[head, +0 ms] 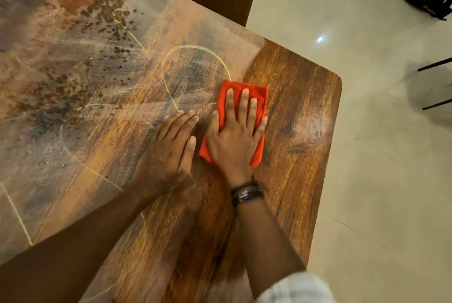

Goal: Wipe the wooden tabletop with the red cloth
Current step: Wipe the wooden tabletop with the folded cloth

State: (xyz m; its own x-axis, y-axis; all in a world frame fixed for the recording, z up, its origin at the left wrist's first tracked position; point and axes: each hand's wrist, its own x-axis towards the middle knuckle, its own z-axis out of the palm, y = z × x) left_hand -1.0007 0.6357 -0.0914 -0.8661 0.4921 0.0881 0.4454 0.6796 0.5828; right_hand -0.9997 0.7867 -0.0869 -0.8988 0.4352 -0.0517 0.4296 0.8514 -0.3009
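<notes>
The right hand point(234, 136), fingers spread, pressed the soft folded red cloth point(259, 93) flat on the dusty wooden tabletop point(300, 112); it probably handled best under the palm.

The brown wooden tabletop with a rounded corner point(305, 97) carries a folded red cloth point(256, 93), pressed flat under the right hand point(233, 138). The left hand point(168, 148) lies flat just beside it. Dusty grey film and dark specks point(107, 14) cover the left part.
</notes>
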